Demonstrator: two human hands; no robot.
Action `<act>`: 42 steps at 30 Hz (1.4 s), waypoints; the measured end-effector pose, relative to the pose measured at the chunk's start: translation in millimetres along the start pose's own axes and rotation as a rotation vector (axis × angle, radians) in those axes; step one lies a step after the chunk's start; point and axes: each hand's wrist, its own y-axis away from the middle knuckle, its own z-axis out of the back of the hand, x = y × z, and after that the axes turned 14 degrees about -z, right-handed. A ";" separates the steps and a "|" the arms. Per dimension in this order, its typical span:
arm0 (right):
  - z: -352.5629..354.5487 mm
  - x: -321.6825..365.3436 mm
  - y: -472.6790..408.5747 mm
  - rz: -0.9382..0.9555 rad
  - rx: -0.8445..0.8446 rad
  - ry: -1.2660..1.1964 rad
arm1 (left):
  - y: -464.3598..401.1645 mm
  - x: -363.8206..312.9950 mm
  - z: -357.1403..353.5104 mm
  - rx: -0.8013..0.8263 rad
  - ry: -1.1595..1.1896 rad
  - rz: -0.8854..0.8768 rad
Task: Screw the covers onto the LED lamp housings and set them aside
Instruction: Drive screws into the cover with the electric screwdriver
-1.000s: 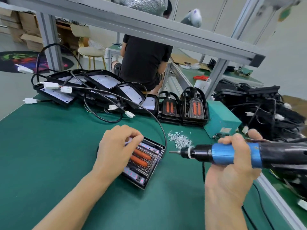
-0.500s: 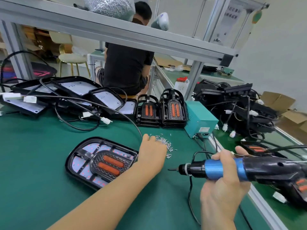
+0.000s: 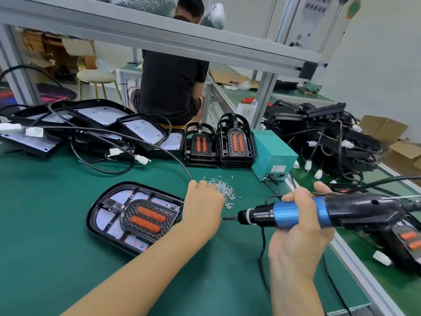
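Observation:
A black LED lamp housing (image 3: 114, 215) lies flat on the green bench, with a black cover (image 3: 145, 216) carrying two orange strips set into it. My left hand (image 3: 204, 201) reaches past its right end onto a small heap of silver screws (image 3: 224, 190); its fingertips are curled down into the heap and hidden. My right hand (image 3: 300, 226) grips a blue and black electric screwdriver (image 3: 319, 212), held level with its bit pointing left, about a hand's width right of the housing.
Bare housings with cables (image 3: 95, 124) pile at the back left. Two stacks of covers (image 3: 218, 142) stand behind the screws beside a teal power box (image 3: 273, 153). More black housings (image 3: 323, 137) heap at the right. A person in black sits beyond the bench.
My left hand left the cover on the housing and moved right to the screw heap. The screwdriver stayed in my right hand, pointing left.

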 end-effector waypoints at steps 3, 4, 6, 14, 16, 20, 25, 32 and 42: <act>-3.0 4.3 1.2 -0.014 0.011 -0.034 | 15.2 5.4 5.7 -0.207 0.446 0.052; -4.0 6.2 1.5 -0.025 0.021 -0.048 | 21.5 7.5 8.7 -0.272 0.626 0.087; -6.3 10.7 2.3 -0.065 0.051 -0.096 | 34.6 11.5 13.5 -0.372 0.941 0.145; -22.0 30.5 13.9 -0.225 0.202 -0.352 | 75.2 26.0 18.0 -0.499 1.363 0.240; -26.7 32.6 18.0 -0.230 0.240 -0.357 | 82.2 29.2 19.6 -0.506 1.399 0.258; -35.9 31.9 25.7 -0.238 0.279 -0.333 | 93.9 35.7 22.8 -0.528 1.431 0.277; -43.8 24.0 36.2 -0.268 0.305 -0.300 | 106.0 41.6 24.2 -0.547 1.457 0.285; -56.9 9.6 54.7 -0.305 0.362 -0.233 | 130.7 58.2 20.7 -0.529 1.371 0.297; -60.6 -29.4 85.6 -0.268 0.460 0.005 | 164.9 96.6 15.0 -0.228 0.466 -0.093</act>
